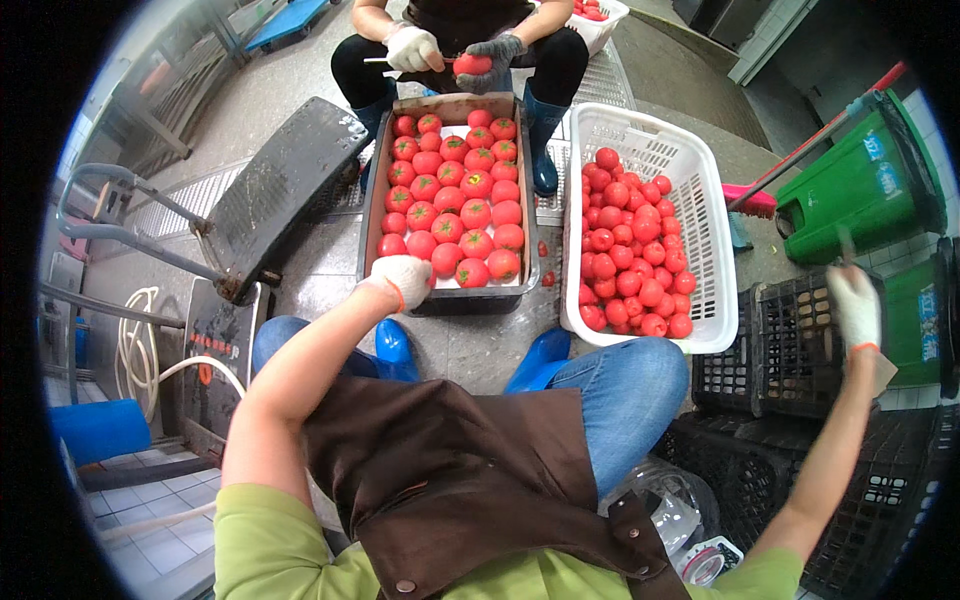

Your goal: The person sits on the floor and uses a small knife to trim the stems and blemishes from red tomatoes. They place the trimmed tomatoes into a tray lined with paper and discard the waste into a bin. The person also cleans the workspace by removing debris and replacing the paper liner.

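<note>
My left hand (403, 282), in a white knit glove with an orange cuff, curls over the near left corner of a box (529, 247) of red tomatoes. A bit of red tomato (431, 278) shows at its fingertips. The tomatoes (448, 199) sit in rows, many with green stem leaves. Far out to the right, above a black plastic crate, my gloved right hand (855, 309) grips a thin tool (847, 246); motion blur hides what kind. Between the two hands stands a white plastic basket (701, 247) partly filled with stemless tomatoes (634, 255).
Opposite sits a person whose gloved hands (415, 49) hold a tomato (472, 64) and a thin tool. Black crates (799, 337) and green bins (855, 187) line the right. A platform scale (289, 180) leans at left. Tomato scraps (548, 279) lie on the floor.
</note>
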A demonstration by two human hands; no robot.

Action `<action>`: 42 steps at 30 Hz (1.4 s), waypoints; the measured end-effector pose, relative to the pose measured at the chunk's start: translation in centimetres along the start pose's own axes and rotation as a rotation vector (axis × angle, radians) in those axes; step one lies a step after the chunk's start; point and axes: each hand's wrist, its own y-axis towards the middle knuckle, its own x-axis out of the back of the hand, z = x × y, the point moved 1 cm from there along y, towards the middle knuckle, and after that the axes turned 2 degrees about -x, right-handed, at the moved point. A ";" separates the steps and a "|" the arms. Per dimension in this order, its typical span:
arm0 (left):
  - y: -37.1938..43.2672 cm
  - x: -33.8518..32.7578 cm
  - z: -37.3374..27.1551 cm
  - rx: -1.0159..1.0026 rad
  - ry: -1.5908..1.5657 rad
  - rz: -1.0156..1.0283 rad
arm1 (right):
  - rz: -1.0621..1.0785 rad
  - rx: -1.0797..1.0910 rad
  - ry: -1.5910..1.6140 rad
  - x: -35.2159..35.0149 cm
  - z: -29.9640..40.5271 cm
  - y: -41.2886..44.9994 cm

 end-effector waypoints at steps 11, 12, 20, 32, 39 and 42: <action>7.5 -6.2 0.1 -0.193 0.282 -0.251 | 0.715 0.332 0.103 -32.0 23.9 -6.7; 7.7 -6.5 0.0 -0.176 0.335 -0.274 | 0.707 0.346 0.139 -33.0 24.3 -7.0; 7.4 -2.8 0.7 0.106 -0.616 -0.368 | 0.674 0.143 0.332 -34.7 25.0 -7.2; -1.3 4.7 -3.6 0.069 -2.487 -0.053 | 0.850 -0.072 1.133 -32.2 30.8 -11.9; -1.2 4.5 -3.9 0.060 -2.626 -0.255 | 0.998 -0.042 1.052 -32.0 30.6 -11.3; -1.4 5.4 -3.0 0.170 -2.548 -0.419 | 0.853 0.246 0.706 -31.4 29.8 -10.0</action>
